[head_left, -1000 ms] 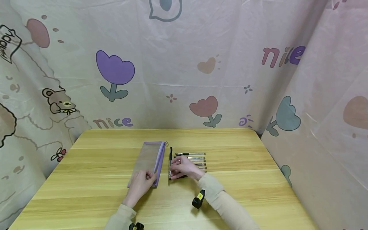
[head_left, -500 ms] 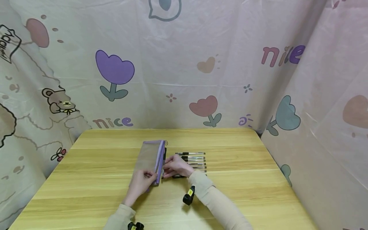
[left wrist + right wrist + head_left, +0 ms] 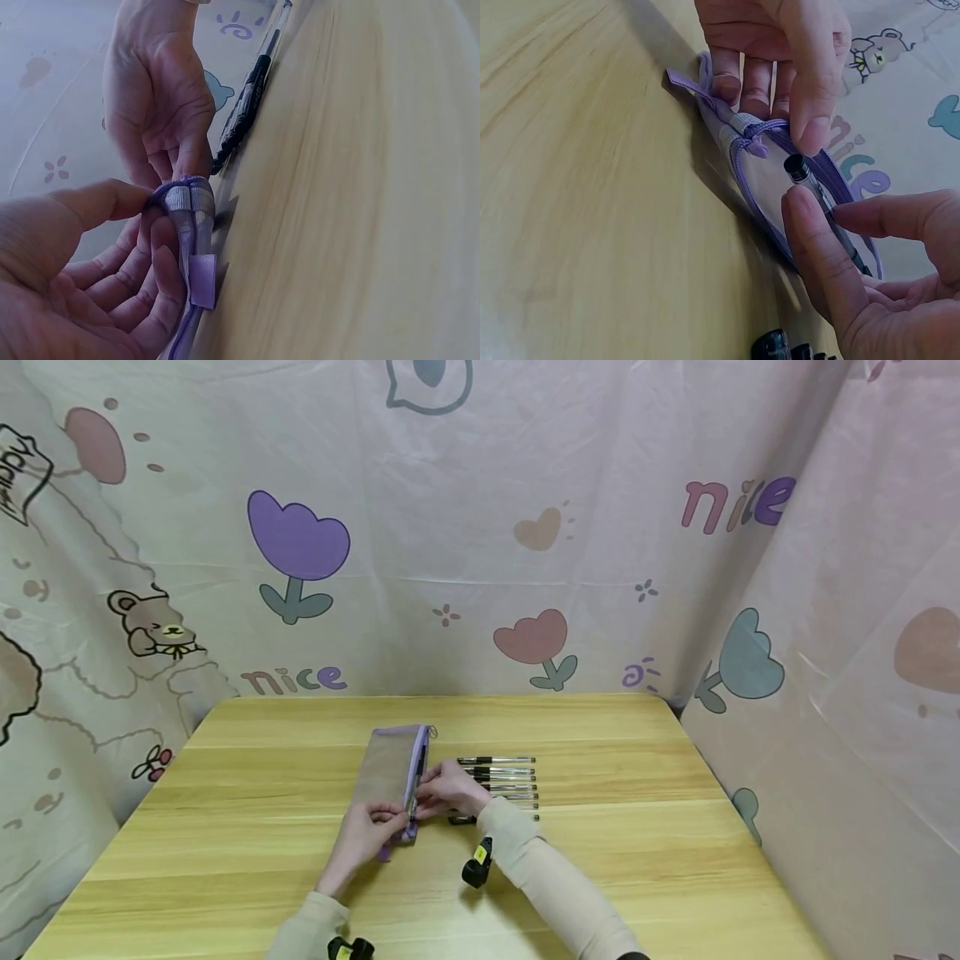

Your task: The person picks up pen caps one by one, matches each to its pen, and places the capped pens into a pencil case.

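Observation:
A pencil case [image 3: 384,768] with beige sides and purple zip edging lies on the table, its zip open along the right side. My left hand [image 3: 363,837] pinches the case's near end between thumb and fingers; a purple tab [image 3: 202,281] sticks out there in the left wrist view. Between thumb and index finger, my right hand [image 3: 452,789] holds a gel pen [image 3: 847,243] lengthwise at the mouth of the case. The right wrist view has the pen over the opening, its dark end towards the left thumb. How deep its far end sits is hidden.
Several more clear-barrelled gel pens [image 3: 513,759] with black caps lie in a row just right of my right hand, partly covered by it. The wooden table [image 3: 645,843] meets a patterned cloth [image 3: 420,643] at the back and sides.
The right hand has carried the pen leftwards from beside the pen row to the case's opening. The left hand keeps its hold on the case, whose mouth has spread slightly.

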Available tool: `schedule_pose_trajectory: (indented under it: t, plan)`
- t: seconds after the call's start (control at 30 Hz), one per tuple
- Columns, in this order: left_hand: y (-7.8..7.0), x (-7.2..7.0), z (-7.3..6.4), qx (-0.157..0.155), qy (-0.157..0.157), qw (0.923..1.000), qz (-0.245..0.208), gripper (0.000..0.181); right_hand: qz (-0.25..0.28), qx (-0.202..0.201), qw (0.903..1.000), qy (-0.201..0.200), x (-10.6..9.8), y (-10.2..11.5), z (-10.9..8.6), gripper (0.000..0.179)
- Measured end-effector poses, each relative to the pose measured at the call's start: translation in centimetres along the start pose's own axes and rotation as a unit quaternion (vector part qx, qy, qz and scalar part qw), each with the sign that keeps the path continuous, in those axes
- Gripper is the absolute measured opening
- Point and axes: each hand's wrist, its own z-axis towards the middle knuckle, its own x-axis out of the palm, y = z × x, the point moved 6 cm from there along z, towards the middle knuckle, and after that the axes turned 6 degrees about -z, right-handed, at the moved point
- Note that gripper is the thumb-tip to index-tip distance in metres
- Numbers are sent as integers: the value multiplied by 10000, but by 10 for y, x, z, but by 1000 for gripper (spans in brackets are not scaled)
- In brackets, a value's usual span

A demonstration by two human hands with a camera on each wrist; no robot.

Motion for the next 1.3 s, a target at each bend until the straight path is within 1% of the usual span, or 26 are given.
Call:
schedule_pose_trajectory:
  t: [0.17,0.27,0.43,0.7,0.8,1.03,1.07,1.13,1.23,1.3]
  plan:
    - [3,-1,0,-156,64,9996,-216,16,5,-19,9999,-101,3,0,5,14]
    - [5,-2,0,-248,66,9991,-341,18,-13,-34,10000,-92,5,0,7,17]
    - [9,-2,2,-360,93,9977,-565,19,-175,-79,9998,-95,6,0,9,19]
    - [9,-3,2,-385,138,9967,-704,20,-148,-17,9998,-118,10,1,12,9]
    - [9,-3,1,-426,122,9961,-766,21,-134,-25,9998,-129,11,1,13,9]
    - [10,-3,2,-484,119,9945,-920,23,-132,-222,9997,-30,9,0,11,4]
    - [11,-2,2,-485,114,9945,-927,23,-115,-262,9996,-30,7,0,10,6]
    - [11,-2,2,-497,88,9944,-933,22,-54,-348,9994,-24,4,-1,7,17]
    - [12,-2,2,-504,33,9944,-930,22,-74,-583,9983,-41,-2,-2,-1,32]
    - [11,-1,2,-495,17,9945,-927,22,-272,-836,9961,-36,-8,-2,-8,38]
